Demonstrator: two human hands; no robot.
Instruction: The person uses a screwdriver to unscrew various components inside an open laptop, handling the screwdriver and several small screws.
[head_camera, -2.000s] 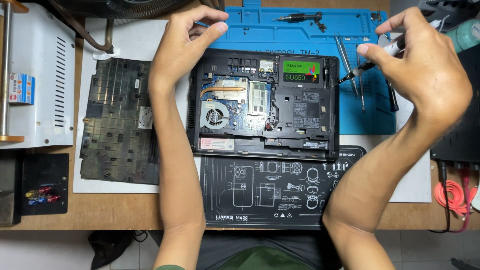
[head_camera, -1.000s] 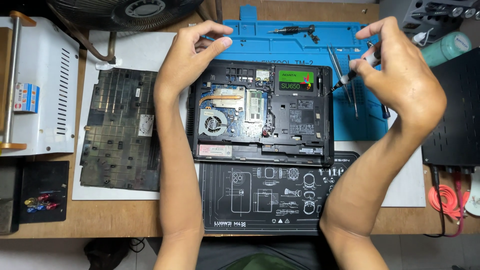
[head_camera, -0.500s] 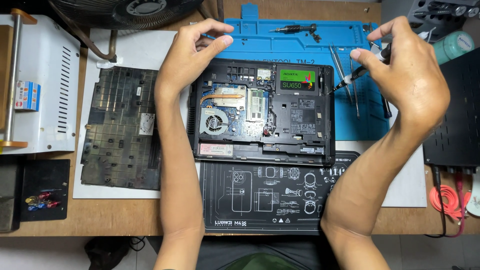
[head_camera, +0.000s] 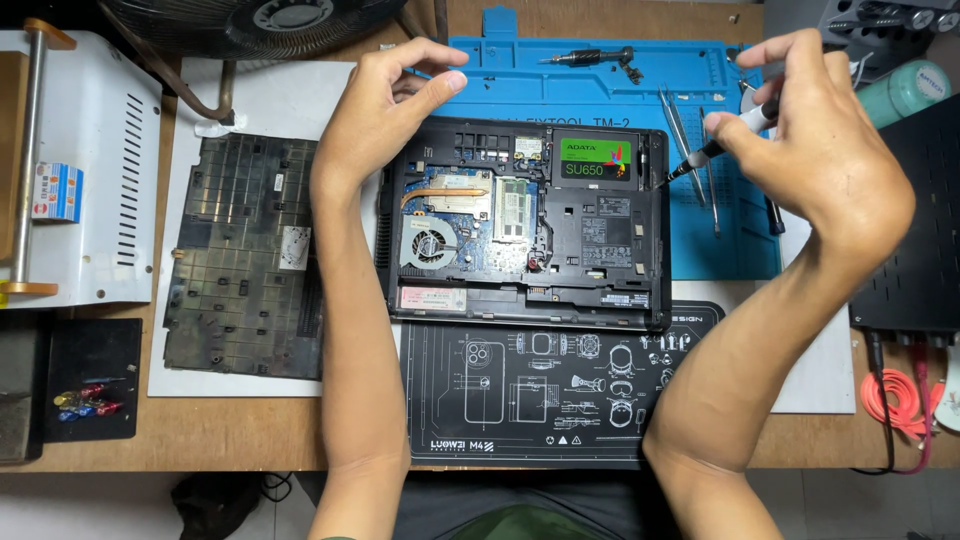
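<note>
1. Your right hand (head_camera: 825, 150) fingers clamp a screwdriver (head_camera: 715, 145), tip at the open laptop's (head_camera: 525, 225) 2 o'clock edge.
2. Your left hand (head_camera: 385, 110) fingers pinch together at its 11 o'clock corner.
3. The removed bottom cover (head_camera: 245, 255) lies at 9 o'clock.

At about nine o'clock lies a detached black plastic bottom cover (head_camera: 245, 255) on a white sheet (head_camera: 270, 95). Further out at nine stands a white metal machine with vent slots (head_camera: 95, 170). At twelve o'clock, a black fan guard (head_camera: 255, 18) overhangs the wooden desk (head_camera: 250, 430). At seven o'clock, a small black tray (head_camera: 88, 378) holds coloured bits. At three o'clock sits a black perforated metal box (head_camera: 925, 240), with a coiled orange cable (head_camera: 895, 400) at four and a teal cylinder (head_camera: 903, 92) at two.
</note>
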